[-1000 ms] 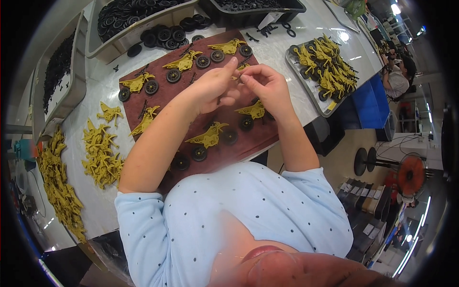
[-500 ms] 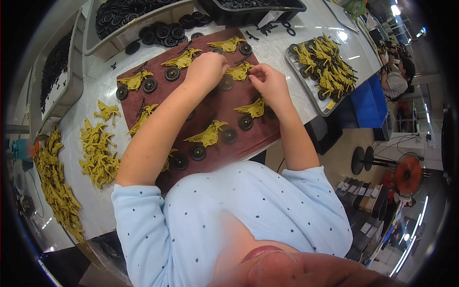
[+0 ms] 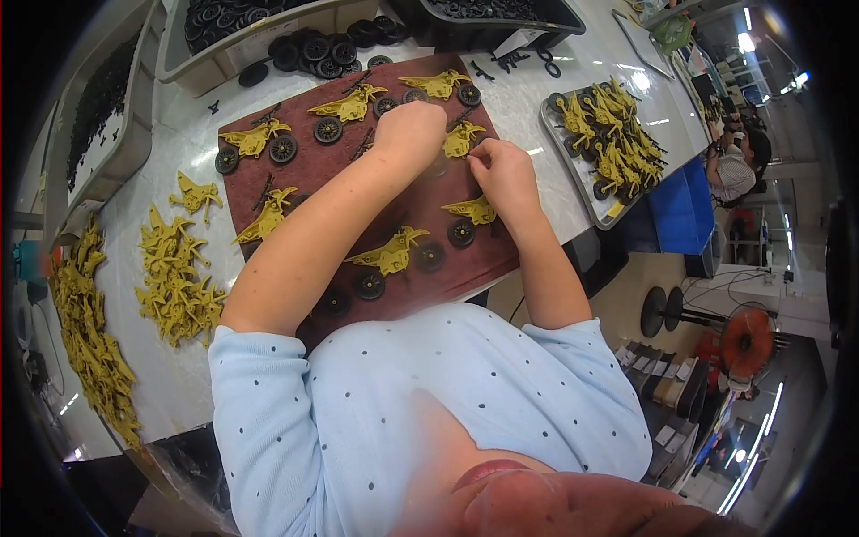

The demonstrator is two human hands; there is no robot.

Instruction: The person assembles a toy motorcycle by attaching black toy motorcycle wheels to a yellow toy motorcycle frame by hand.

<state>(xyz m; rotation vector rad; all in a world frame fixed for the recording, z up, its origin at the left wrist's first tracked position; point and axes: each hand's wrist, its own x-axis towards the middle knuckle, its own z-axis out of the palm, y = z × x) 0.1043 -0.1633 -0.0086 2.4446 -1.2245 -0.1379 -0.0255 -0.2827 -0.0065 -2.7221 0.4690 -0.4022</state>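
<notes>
A yellow toy motorcycle body [image 3: 463, 140] lies on the dark red cloth [image 3: 340, 179] between my two hands. My left hand [image 3: 413, 132] is closed at its left side, fingertips curled down and hidden; what they grip cannot be seen. On its right, my right hand [image 3: 503, 174] pinches thumb and forefinger together at the body's edge; anything between them is too small to make out. Around them on the cloth lie several more yellow bodies with black wheels, such as one body [image 3: 394, 251] nearer me with a wheel [image 3: 369, 285], and another body [image 3: 253, 140] at the far left.
Loose yellow parts [image 3: 174, 277] are heaped to the left. Behind the cloth stand a grey bin [image 3: 268, 45] of black wheels and a black bin [image 3: 501, 36]. At right sits a metal tray [image 3: 586, 201] piled with yellow-and-black assemblies, with a blue bin [image 3: 684, 206] beyond.
The whole view has shifted slightly. My right hand has come a little nearer to me along the body's edge; my left hand has moved slightly right, still closed beside the body.
</notes>
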